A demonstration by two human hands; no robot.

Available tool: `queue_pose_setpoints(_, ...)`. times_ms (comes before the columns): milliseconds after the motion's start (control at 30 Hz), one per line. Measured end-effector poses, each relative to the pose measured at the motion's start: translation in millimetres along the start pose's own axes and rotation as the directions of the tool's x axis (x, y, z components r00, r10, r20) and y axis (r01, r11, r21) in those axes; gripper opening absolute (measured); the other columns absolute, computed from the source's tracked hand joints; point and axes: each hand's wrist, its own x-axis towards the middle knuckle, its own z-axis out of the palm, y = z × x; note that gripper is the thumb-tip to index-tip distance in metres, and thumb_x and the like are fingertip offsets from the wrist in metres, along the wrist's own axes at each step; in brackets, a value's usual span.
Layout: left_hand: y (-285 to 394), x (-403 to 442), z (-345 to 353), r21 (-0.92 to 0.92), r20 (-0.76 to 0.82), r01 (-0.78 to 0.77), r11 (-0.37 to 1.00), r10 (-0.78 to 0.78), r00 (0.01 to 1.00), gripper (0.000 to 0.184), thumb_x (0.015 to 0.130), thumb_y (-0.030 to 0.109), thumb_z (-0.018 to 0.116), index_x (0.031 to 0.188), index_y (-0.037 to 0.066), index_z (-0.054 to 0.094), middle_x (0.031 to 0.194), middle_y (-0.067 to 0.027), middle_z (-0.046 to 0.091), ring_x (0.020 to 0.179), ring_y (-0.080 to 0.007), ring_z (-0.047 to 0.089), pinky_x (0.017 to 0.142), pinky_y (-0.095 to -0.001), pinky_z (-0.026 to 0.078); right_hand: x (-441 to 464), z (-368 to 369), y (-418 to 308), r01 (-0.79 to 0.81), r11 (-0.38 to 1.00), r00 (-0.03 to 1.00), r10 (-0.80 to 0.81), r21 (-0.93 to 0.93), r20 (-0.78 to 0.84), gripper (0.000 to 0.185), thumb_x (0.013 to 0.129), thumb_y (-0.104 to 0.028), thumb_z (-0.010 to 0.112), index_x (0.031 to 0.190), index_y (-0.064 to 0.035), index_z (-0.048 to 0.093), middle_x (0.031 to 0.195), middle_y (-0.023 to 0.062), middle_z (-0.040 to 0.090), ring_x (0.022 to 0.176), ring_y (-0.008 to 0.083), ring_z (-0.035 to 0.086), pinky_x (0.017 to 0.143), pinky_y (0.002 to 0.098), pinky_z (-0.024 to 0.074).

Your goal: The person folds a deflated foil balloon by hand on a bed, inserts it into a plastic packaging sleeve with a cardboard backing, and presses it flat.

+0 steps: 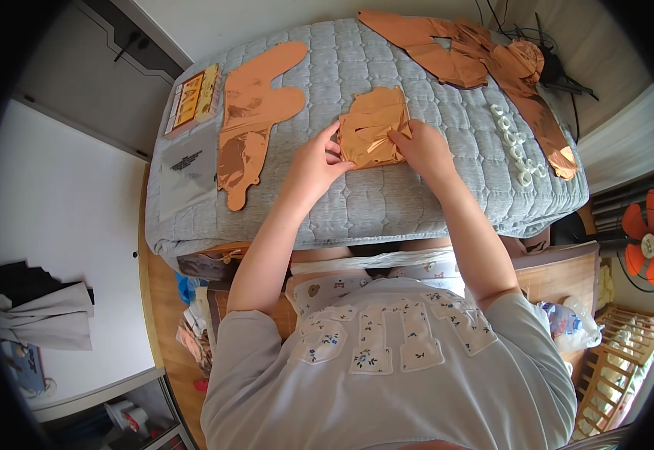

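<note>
A folded copper-coloured foil piece [374, 132] lies on the grey quilted bed [327, 67], between my two hands. My left hand [318, 161] grips its left edge, thumb at the lower corner and fingers curled at the side. At the right edge my right hand [421, 150] pinches the foil between thumb and fingers. Some fingertips of the right hand are hidden. The foil is creased, with a rounded part sticking out at its far side.
Flat copper foil [255, 109], a clear bag [187, 171] and a box [193, 100] lie left. More foil [484, 56] and white rings [518, 146] lie right. An orange-bladed fan [645, 238] stands beyond the bed's right side.
</note>
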Motion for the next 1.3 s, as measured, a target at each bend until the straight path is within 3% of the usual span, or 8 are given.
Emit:
queue_pose_setpoints(200, -6.1, 19.4, -7.4, 0.278, -0.015, -0.416, 0.866, 0.437, 0.899, 0.072, 0.091, 0.022, 0.077, 0.154, 0.011, 0.045, 0.152, -0.0162, 0.047, 0.14, -0.029, 0.049, 0.114, -0.0421, 0.044, -4.3, -3.1, -5.3, 0.002, 1.0, 1.0, -0.002, -0.016, -0.004, 0.042, 0.092, -0.042, 0.071, 0.094, 0.0003, 0.069, 0.086, 0.0214, 0.073, 0.083, 0.0381, 0.07, 0.075, 0.0467, 0.0521)
queue_pose_setpoints(333, -0.3, 53.5, 12.8, 0.212, 0.096, -0.531, 0.821, 0.523, 0.847, 0.067, 0.098, 0.036, 0.067, 0.156, 0.011, 0.043, 0.161, -0.0172, 0.039, 0.151, -0.0326, 0.034, 0.122, -0.0471, 0.033, -1.8, 1.8, 0.8, 0.029, 0.999, 1.0, -0.029, 0.018, 0.006, 0.041, 0.093, -0.041, 0.07, 0.093, 0.0001, 0.069, 0.086, 0.0222, 0.072, 0.084, 0.0394, 0.07, 0.076, 0.0474, 0.0522)
queue_pose_setpoints(400, -7.2, 62.4, 27.4, 0.484, 0.2, -0.611, 0.627, 0.6, 0.774, 0.067, 0.103, 0.041, 0.057, 0.161, 0.015, 0.036, 0.169, -0.0113, 0.029, 0.157, -0.0314, 0.024, 0.126, -0.0506, 0.023, 0.3, 0.2, 0.7, 0.043, 0.999, 0.999, -0.043, 0.031, -0.003, 0.041, 0.094, -0.041, 0.07, 0.093, 0.0002, 0.069, 0.086, 0.0224, 0.072, 0.084, 0.0397, 0.07, 0.076, 0.0475, 0.0523)
queue_pose_setpoints(600, -18.7, 60.9, 38.7, 0.513, 0.281, -0.567, 0.644, 0.499, 0.82, 0.064, 0.106, 0.049, 0.044, 0.161, 0.017, 0.035, 0.169, -0.0121, 0.028, 0.157, -0.0311, 0.022, 0.127, -0.0526, 0.019, 0.7, -7.0, 1.6, 0.01, 1.0, 0.999, -0.011, 0.02, 0.03, 0.042, 0.096, -0.041, 0.067, 0.102, 0.0008, 0.071, 0.09, 0.0193, 0.074, 0.088, 0.0337, 0.072, 0.079, 0.0429, 0.0536)
queue_pose_setpoints(667, -18.8, 60.2, 39.2, 0.508, 0.279, -0.561, 0.654, 0.492, 0.825, 0.063, 0.107, 0.051, 0.042, 0.161, 0.018, 0.035, 0.169, -0.0113, 0.027, 0.158, -0.0309, 0.022, 0.127, -0.0526, 0.019, 1.7, -23.2, 7.1, -0.105, 0.935, 0.969, 0.021, 0.339, 0.245, 0.043, 0.098, -0.038, 0.067, 0.116, 0.0011, 0.068, 0.096, 0.0119, 0.074, 0.089, 0.023, 0.07, 0.079, 0.0367, 0.0532)
queue_pose_setpoints(767, -17.5, 59.2, 38.1, 0.527, 0.28, -0.542, 0.654, 0.469, 0.838, 0.066, 0.106, 0.055, 0.042, 0.161, 0.019, 0.035, 0.169, -0.0108, 0.028, 0.158, -0.0307, 0.022, 0.127, -0.0519, 0.017, -7.6, -33.0, 23.3, -0.048, 0.84, 0.981, -0.063, 0.541, 0.184, 0.042, 0.098, -0.028, 0.07, 0.127, 0.0011, 0.062, 0.098, 0.0057, 0.072, 0.089, 0.0137, 0.065, 0.078, 0.0304, 0.0512)
queue_pose_setpoints(967, -17.7, 57.8, 41.6, 0.572, 0.273, -0.538, 0.619, 0.475, 0.837, 0.075, 0.102, 0.064, 0.044, 0.162, 0.021, 0.034, 0.17, -0.0095, 0.027, 0.158, -0.0321, 0.02, 0.127, -0.0573, 0.014, -30.9, -44.5, 18.0, 0.036, 0.951, 0.984, -0.087, 0.306, 0.155, 0.045, 0.092, -0.012, 0.075, 0.132, -0.0003, 0.058, 0.088, 0.0042, 0.07, 0.081, 0.0102, 0.064, 0.072, 0.0261, 0.0494)
queue_pose_setpoints(1300, -20.3, 59.6, 43.3, 0.588, 0.282, -0.531, 0.61, 0.461, 0.842, 0.079, 0.1, 0.068, 0.046, 0.163, 0.024, 0.031, 0.17, -0.0086, 0.027, 0.158, -0.0322, 0.021, 0.125, -0.0618, 0.013, -27.0, -48.6, 22.6, -0.018, 0.918, 0.971, -0.079, 0.397, 0.227, 0.049, 0.09, -0.011, 0.076, 0.133, 0.0004, 0.057, 0.089, 0.0084, 0.075, 0.079, 0.0155, 0.068, 0.073, 0.0296, 0.0522)
